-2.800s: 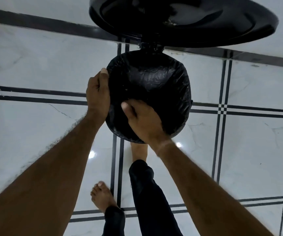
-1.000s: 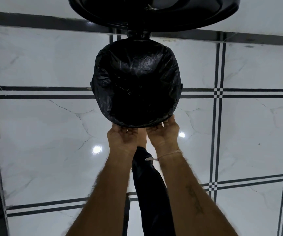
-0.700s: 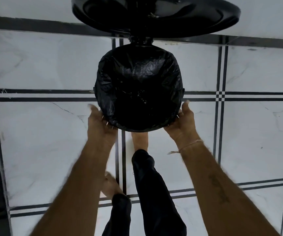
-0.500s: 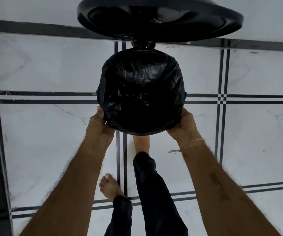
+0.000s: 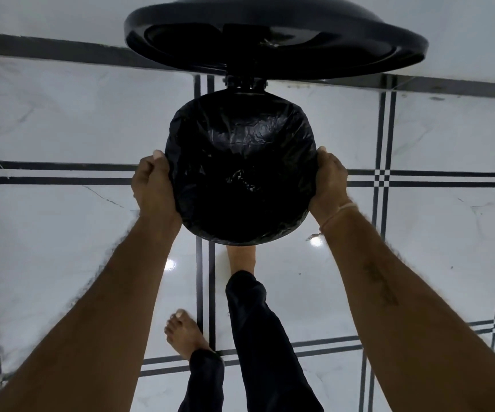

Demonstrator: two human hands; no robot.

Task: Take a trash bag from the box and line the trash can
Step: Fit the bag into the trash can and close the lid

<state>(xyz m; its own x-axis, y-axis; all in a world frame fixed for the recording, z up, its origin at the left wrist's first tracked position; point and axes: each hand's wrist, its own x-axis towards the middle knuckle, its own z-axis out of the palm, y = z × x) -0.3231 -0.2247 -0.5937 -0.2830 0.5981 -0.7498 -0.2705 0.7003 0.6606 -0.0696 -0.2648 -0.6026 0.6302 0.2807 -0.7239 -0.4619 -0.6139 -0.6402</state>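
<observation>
Trash can stands on the tiled floor, lid swung up behind it. Contents: trash bag only. The bag is black, glossy and crinkled, its mouth turned out over the rim all round. The inside is too dark to see the bottom. My left hand grips the bag at the left rim, fingers curled. My right hand grips it likewise at the right rim.
</observation>
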